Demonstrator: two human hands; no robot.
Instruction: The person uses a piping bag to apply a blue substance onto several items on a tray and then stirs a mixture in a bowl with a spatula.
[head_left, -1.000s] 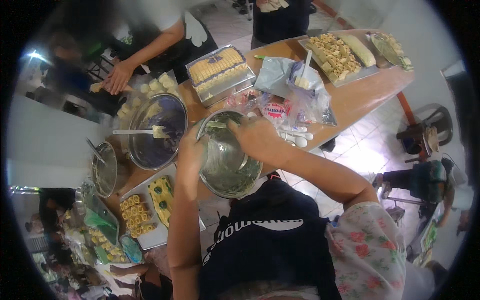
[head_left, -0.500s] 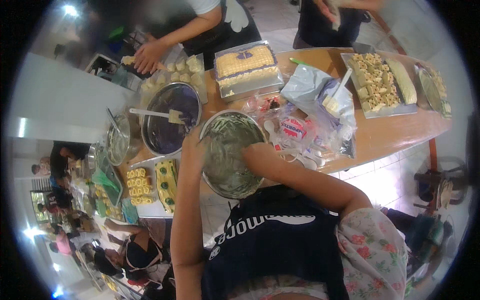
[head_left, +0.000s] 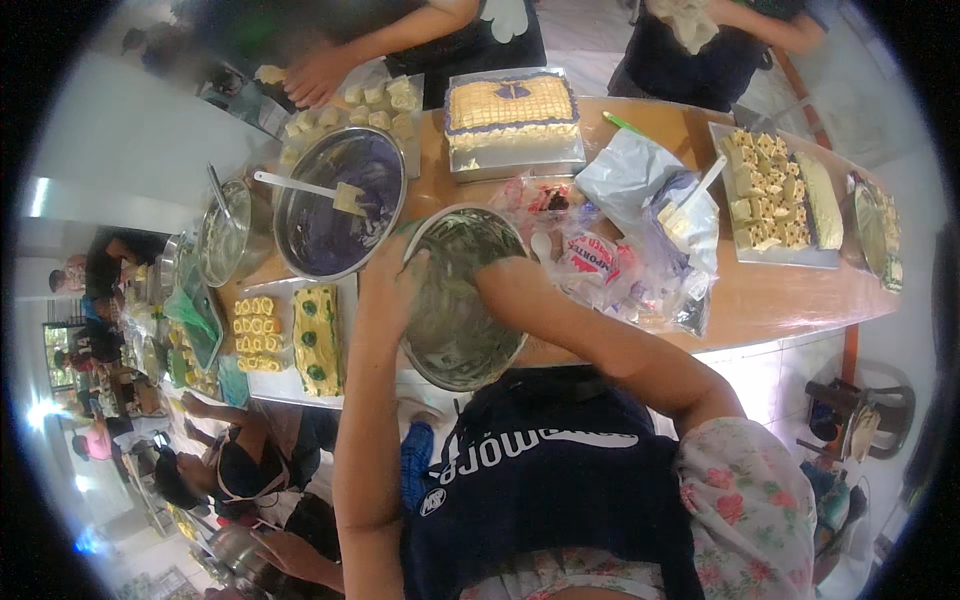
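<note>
A round metal bowl [head_left: 455, 365] smeared inside with greenish cream stands close in front of me at the table edge. My left hand [head_left: 400, 275] is closed over its left rim, the fingers somewhat blurred. Inside the bowl, near its right wall, is my right hand [head_left: 503, 288]; its fingers are hidden and blurred, so I cannot see what they hold. Just beyond to the left stands a larger metal bowl [head_left: 330, 275] coated with purple cream, and a white spatula [head_left: 310, 187] rests across it.
A rectangular cake [head_left: 512, 105] with purple trim stands behind the bowl. Crumpled plastic bags [head_left: 625, 165] lie right of it, beside a tray of pastries [head_left: 770, 190]. A decorated roll cake [head_left: 318, 340] is at left. A co-worker's hand [head_left: 318, 78] is at the far left table side.
My right hand has shifted slightly up and left inside the bowl. The left hand stays at the rim. The whole view has tilted a little, and the far co-worker's cloth is now more visible.
</note>
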